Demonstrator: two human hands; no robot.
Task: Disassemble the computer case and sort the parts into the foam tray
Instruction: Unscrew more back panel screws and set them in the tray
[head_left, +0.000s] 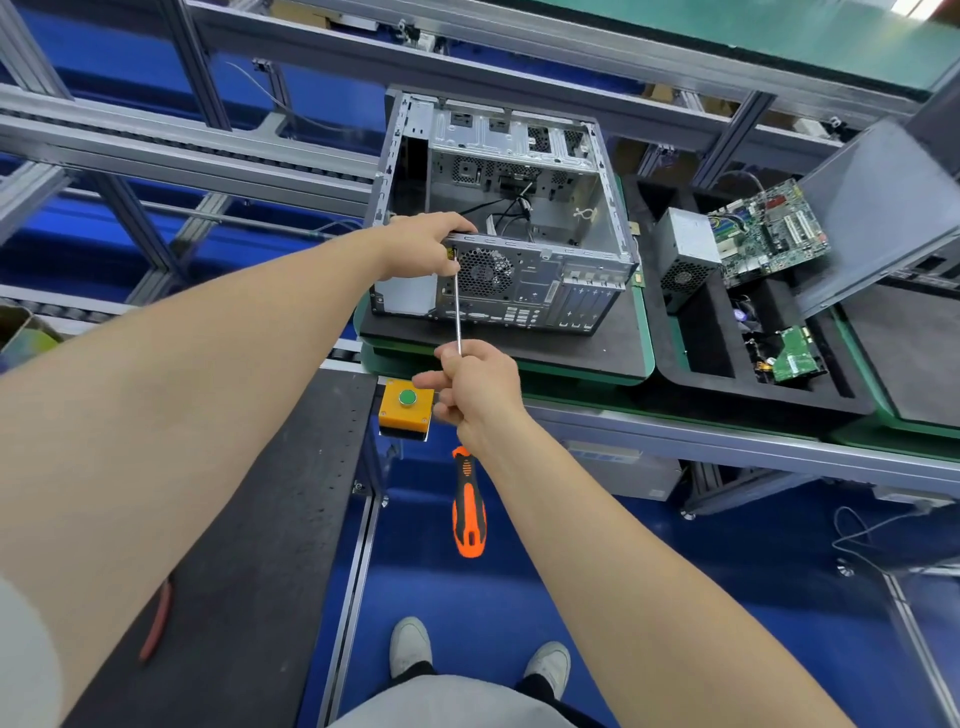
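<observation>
The open metal computer case (524, 291) lies on a black pad with its rear panel facing me; loose cables show inside. My left hand (426, 241) grips the top rear corner of the case. My right hand (475, 387) holds a long screwdriver (469, 509) with an orange and black handle. Its shaft runs up to the rear panel, and the tip sits just under my left fingers. To the right, the black foam tray (753, 400) holds a power supply (685, 249), a motherboard (769, 234) and a green drive board (792, 356).
A grey side panel (883, 208) leans over the tray's far right. A yellow box with a green button (405, 405) is fixed to the conveyor edge below my right hand. At lower left, a red-handled tool (156, 623) lies on a black bench (249, 545).
</observation>
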